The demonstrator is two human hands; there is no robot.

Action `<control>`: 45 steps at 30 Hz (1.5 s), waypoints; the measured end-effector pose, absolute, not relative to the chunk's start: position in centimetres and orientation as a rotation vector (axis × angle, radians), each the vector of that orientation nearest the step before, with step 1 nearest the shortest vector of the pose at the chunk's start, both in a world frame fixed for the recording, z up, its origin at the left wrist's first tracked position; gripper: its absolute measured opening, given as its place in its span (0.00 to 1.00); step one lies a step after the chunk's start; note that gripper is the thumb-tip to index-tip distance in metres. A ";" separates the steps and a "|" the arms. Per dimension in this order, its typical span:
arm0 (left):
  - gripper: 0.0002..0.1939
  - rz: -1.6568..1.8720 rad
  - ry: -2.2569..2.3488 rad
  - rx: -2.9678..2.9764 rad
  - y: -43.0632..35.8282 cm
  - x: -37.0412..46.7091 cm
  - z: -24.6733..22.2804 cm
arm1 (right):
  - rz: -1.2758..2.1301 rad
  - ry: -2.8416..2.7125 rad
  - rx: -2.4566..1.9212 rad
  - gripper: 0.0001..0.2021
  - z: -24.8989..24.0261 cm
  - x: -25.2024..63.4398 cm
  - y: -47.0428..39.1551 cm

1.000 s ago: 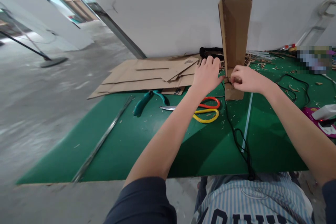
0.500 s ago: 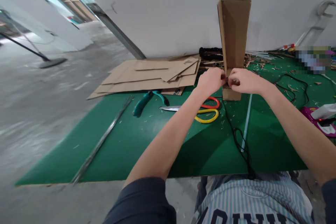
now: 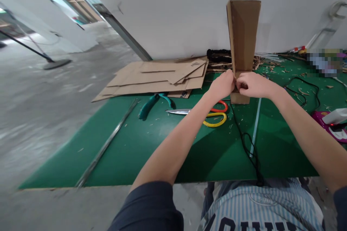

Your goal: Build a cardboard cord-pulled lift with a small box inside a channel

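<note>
A tall, narrow cardboard piece (image 3: 244,36) stands upright on the green table, with a short cardboard foot (image 3: 240,98) at its base. Low in front of it my left hand (image 3: 223,83) and my right hand (image 3: 252,83) meet, fingers bent and pinched together. What is between the fingertips is hidden or too small to make out. A black cord (image 3: 244,140) runs from just below my hands to the table's front edge. Scissors with one red and one yellow handle (image 3: 217,124) lie under my left forearm, beside teal-handled pliers (image 3: 148,107).
Flat cardboard sheets (image 3: 151,75) are stacked at the back left. A bundle of thin wires (image 3: 108,142) lies on the left. A pale strip (image 3: 255,126) is near the cord. Twigs (image 3: 221,68) line the wall; a purple device (image 3: 329,124) sits at the right.
My left hand has shifted slightly right, and its fingers have turned in closer to my right hand. The whole view has moved a little; the cardboard piece still stands.
</note>
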State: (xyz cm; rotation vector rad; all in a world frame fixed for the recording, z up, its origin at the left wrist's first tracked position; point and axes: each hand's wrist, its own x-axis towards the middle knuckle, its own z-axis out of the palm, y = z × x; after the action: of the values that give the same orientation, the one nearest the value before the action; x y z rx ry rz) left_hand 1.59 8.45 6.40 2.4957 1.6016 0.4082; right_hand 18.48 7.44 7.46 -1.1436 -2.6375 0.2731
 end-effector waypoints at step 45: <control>0.17 0.583 1.305 2.539 10.1 0.7 5.8 | -0.152 -2.046 -1.804 0.14 8.2 20.0 7.6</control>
State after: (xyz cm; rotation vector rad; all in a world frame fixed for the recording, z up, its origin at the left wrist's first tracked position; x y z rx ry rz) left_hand 0.66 10.14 5.85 2.5391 1.3054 0.5832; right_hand 20.04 7.62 8.18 -1.8045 -2.0463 -0.1518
